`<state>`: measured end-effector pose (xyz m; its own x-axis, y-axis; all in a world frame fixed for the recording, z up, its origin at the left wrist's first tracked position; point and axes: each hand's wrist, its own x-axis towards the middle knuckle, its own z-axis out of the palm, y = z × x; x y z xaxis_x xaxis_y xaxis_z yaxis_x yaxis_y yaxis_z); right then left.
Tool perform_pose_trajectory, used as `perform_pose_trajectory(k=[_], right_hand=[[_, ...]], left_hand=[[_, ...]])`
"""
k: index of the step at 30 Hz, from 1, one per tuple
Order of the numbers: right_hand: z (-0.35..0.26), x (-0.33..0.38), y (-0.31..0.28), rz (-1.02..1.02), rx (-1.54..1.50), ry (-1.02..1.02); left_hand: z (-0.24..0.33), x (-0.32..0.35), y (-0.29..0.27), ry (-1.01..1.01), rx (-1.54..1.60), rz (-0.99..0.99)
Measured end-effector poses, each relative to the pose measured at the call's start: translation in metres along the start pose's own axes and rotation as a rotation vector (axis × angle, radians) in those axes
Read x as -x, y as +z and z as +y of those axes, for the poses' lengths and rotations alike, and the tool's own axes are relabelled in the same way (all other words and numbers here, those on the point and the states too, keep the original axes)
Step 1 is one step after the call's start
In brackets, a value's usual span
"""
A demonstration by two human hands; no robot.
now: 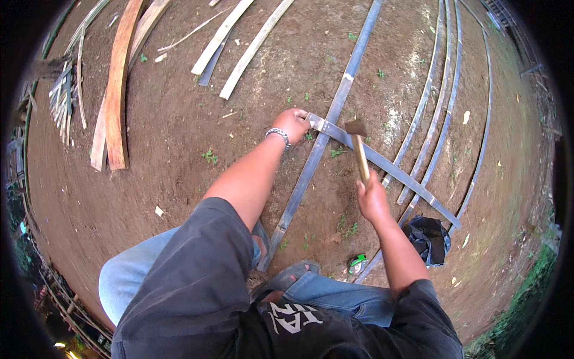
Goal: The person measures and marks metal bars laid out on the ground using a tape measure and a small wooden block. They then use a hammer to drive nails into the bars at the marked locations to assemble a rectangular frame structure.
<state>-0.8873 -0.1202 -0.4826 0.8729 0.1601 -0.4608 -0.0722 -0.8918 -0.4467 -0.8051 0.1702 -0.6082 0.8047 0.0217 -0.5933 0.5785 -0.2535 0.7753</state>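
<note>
My left hand, with a metal bracelet at the wrist, grips the near-left end of a short dark slat. That slat lies crosswise over a long dark slat on the ground, and small marks show where the two overlap. In my right hand is a hammer, my fingers wrapped round its wooden handle. The hammer's head is raised just right of the crossing, apart from it as far as I can tell. The right end of the short slat reaches across several other long slats.
Several long thin slats lie to the right. A black plastic bag and a green tape measure sit near my right forearm. Wide wooden boards lie at the left, and pale strips at the far middle. The ground is bare soil.
</note>
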Motion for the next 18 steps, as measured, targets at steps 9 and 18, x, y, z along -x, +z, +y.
perform_pose_trajectory(k=[9, 18], right_hand=[[0.051, 0.104, -0.107, 0.069, -0.029, 0.149], [0.080, 0.169, -0.086, 0.122, -0.226, 0.410]], left_hand=[[0.111, 0.003, 0.011, 0.159, -0.848, -0.061], [0.101, -0.060, 0.017, 0.009, -0.720, -0.501]])
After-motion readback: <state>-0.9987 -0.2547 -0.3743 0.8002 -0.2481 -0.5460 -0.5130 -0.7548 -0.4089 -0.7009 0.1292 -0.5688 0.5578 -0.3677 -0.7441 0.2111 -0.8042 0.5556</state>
